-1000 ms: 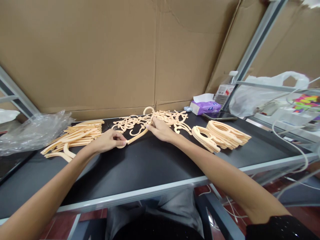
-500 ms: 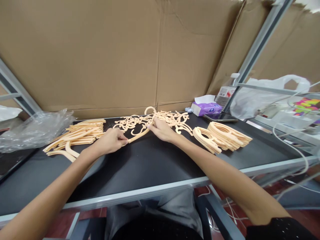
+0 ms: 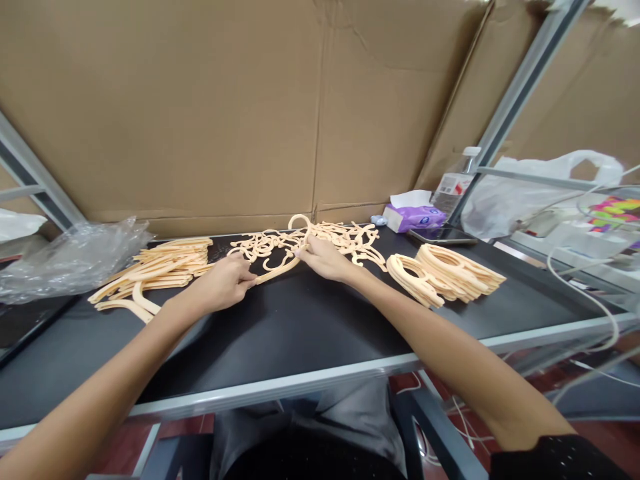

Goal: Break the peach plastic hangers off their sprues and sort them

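A cream plastic clothes hanger [image 3: 276,272] is stretched between my two hands. My left hand [image 3: 230,281] is closed on the end of its arm, and my right hand [image 3: 324,257] grips it near the base of the curved hook. My fingers cover both of those spots. Behind the hands lies a loose pile of cream hooked pieces [image 3: 365,252]. To the left of my left hand is a stack of long cream arm pieces [image 3: 173,261], with a forked piece in front. Several cream looped pieces [image 3: 457,272] are stacked to the right of my right hand.
On the black table [image 3: 320,327], a purple tissue pack [image 3: 414,217], a phone [image 3: 443,235] and a water bottle [image 3: 454,183] stand at the back right. Clear plastic wrap [image 3: 75,260] lies at the left. Cardboard [image 3: 200,107] closes off the back; a white cable [image 3: 583,293] hangs at the right.
Both hands stay almost in place on the hanger. My left hand has shifted very slightly; the piles look the same.
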Demonstrator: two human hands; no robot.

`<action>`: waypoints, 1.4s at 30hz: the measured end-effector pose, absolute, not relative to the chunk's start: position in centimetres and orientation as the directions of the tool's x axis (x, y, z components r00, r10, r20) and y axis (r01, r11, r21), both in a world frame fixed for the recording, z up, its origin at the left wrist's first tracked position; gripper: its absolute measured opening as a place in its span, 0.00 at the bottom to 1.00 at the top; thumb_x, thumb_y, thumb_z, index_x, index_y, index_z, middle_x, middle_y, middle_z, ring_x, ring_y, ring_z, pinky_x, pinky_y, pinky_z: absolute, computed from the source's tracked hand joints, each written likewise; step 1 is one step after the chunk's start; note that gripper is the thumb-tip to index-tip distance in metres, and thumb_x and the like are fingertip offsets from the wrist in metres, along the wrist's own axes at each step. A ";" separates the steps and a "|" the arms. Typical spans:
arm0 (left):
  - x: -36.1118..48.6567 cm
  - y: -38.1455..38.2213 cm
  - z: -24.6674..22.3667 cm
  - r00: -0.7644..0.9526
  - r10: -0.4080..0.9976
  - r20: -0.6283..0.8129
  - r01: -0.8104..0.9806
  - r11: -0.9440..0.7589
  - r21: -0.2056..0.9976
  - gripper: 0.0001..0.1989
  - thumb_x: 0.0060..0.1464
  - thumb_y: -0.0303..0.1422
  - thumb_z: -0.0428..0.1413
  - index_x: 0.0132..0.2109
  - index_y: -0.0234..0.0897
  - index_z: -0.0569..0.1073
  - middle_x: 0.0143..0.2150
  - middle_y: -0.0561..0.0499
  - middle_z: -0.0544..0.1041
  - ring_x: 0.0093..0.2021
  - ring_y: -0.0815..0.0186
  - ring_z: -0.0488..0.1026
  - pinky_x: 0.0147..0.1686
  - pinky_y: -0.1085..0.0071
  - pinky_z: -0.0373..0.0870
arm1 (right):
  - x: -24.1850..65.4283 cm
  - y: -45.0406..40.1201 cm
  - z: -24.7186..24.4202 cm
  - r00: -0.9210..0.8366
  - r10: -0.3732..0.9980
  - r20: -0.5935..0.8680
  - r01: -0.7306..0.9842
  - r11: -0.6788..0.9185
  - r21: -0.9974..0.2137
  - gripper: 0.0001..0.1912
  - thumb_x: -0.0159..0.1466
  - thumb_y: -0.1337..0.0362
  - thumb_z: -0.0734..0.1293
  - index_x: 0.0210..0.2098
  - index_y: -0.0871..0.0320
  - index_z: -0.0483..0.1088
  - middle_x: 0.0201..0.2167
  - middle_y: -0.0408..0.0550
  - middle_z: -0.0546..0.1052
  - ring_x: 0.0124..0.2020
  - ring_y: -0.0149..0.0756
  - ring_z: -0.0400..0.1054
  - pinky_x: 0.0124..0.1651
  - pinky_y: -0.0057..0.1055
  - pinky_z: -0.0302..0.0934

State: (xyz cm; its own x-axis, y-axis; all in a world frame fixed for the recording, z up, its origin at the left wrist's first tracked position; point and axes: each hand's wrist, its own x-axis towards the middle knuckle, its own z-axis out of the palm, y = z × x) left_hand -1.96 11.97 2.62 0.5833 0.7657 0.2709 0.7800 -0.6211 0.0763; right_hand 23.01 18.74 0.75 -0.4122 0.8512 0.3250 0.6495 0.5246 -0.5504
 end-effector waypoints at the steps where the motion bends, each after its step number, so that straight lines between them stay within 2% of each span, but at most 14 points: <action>1: -2.1 12.0 2.5 0.596 0.750 0.288 0.766 -0.638 0.077 0.16 0.58 0.32 0.50 0.27 0.38 0.79 0.25 0.47 0.71 0.34 0.61 0.66 0.37 0.66 0.63 | 23.0 18.7 0.8 -0.414 0.853 0.317 0.654 0.522 -0.548 0.11 0.65 0.57 0.60 0.31 0.55 0.57 0.32 0.48 0.72 0.34 0.38 0.64 0.37 0.33 0.52; 7: -2.5 12.0 1.9 0.666 0.666 0.336 0.708 -0.706 -0.004 0.18 0.61 0.31 0.49 0.29 0.37 0.80 0.27 0.47 0.71 0.35 0.61 0.65 0.37 0.65 0.63 | 23.0 18.8 1.1 -0.421 0.859 0.293 0.660 0.511 -0.551 0.11 0.66 0.57 0.60 0.30 0.55 0.57 0.33 0.48 0.73 0.35 0.39 0.64 0.38 0.33 0.53; 13: -2.6 11.8 1.7 0.674 0.645 0.360 0.705 -0.708 -0.050 0.18 0.62 0.31 0.49 0.31 0.38 0.81 0.27 0.47 0.71 0.35 0.62 0.65 0.38 0.65 0.63 | 23.1 18.8 1.2 -0.425 0.858 0.289 0.666 0.513 -0.542 0.12 0.66 0.56 0.60 0.30 0.55 0.57 0.33 0.47 0.72 0.35 0.39 0.64 0.39 0.33 0.52; 17: -2.8 11.8 1.7 0.645 0.673 0.362 0.726 -0.687 -0.017 0.18 0.63 0.32 0.49 0.31 0.37 0.80 0.26 0.47 0.72 0.35 0.61 0.66 0.37 0.65 0.63 | 23.1 18.7 1.1 -0.418 0.853 0.311 0.661 0.521 -0.540 0.11 0.66 0.56 0.60 0.31 0.55 0.57 0.31 0.46 0.71 0.34 0.38 0.63 0.39 0.33 0.52; 21: -2.8 11.5 1.6 0.584 0.726 0.363 0.777 -0.630 0.009 0.15 0.63 0.34 0.49 0.35 0.36 0.79 0.31 0.47 0.75 0.39 0.60 0.68 0.40 0.65 0.65 | 23.0 18.6 1.0 -0.412 0.835 0.365 0.621 0.551 -0.558 0.11 0.65 0.56 0.60 0.31 0.55 0.57 0.29 0.44 0.69 0.32 0.37 0.62 0.38 0.33 0.52; 29: -2.1 10.7 1.8 0.468 0.810 0.353 0.862 -0.506 0.018 0.13 0.61 0.36 0.48 0.40 0.36 0.75 0.36 0.46 0.76 0.39 0.59 0.71 0.38 0.66 0.66 | 22.9 17.6 1.8 -0.396 0.782 0.482 0.523 0.623 -0.581 0.10 0.65 0.58 0.59 0.31 0.55 0.56 0.24 0.40 0.65 0.27 0.33 0.57 0.35 0.33 0.49; 33: -2.1 10.9 1.7 0.460 0.811 0.362 0.874 -0.486 -0.023 0.12 0.60 0.37 0.49 0.41 0.37 0.74 0.35 0.47 0.76 0.38 0.59 0.71 0.37 0.66 0.65 | 22.7 17.6 1.8 -0.369 0.749 0.550 0.464 0.661 -0.589 0.09 0.65 0.57 0.59 0.32 0.55 0.57 0.24 0.39 0.64 0.27 0.33 0.57 0.35 0.32 0.49; 36: -2.3 11.2 1.6 0.454 0.781 0.428 0.881 -0.465 -0.085 0.10 0.59 0.37 0.50 0.34 0.37 0.72 0.32 0.47 0.74 0.36 0.59 0.70 0.36 0.65 0.64 | 22.6 17.7 1.8 -0.303 0.734 0.608 0.389 0.678 -0.624 0.09 0.65 0.57 0.60 0.31 0.55 0.57 0.24 0.38 0.62 0.27 0.32 0.56 0.34 0.31 0.50; 38: -2.5 11.3 1.7 0.448 0.722 0.527 0.880 -0.461 -0.116 0.09 0.59 0.35 0.51 0.33 0.37 0.72 0.32 0.47 0.75 0.37 0.58 0.70 0.38 0.64 0.64 | 22.5 17.8 1.8 -0.244 0.725 0.644 0.333 0.686 -0.646 0.10 0.64 0.57 0.61 0.31 0.54 0.58 0.23 0.38 0.61 0.26 0.31 0.55 0.33 0.30 0.50; 40: -2.6 11.2 1.8 0.424 0.618 0.662 0.881 -0.452 -0.142 0.08 0.58 0.34 0.53 0.39 0.36 0.75 0.37 0.44 0.76 0.41 0.56 0.70 0.43 0.61 0.64 | 22.5 17.7 1.9 -0.191 0.716 0.671 0.298 0.694 -0.656 0.10 0.64 0.57 0.62 0.31 0.55 0.58 0.22 0.37 0.61 0.25 0.30 0.55 0.33 0.30 0.50; 42: -2.4 10.8 2.1 0.380 0.478 0.792 0.895 -0.405 -0.184 0.11 0.56 0.34 0.57 0.46 0.37 0.76 0.43 0.41 0.76 0.45 0.53 0.69 0.48 0.58 0.62 | 22.4 17.6 2.1 -0.148 0.701 0.697 0.301 0.704 -0.644 0.10 0.65 0.57 0.62 0.32 0.55 0.59 0.22 0.36 0.62 0.25 0.30 0.57 0.33 0.30 0.51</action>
State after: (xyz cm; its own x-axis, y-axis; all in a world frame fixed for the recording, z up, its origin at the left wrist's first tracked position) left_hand -2.42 10.76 2.05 0.3795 0.4776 0.7923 0.8953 -0.4054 -0.1844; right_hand 22.43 17.62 2.07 -0.1478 0.7013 0.6973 0.3008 0.7035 -0.6438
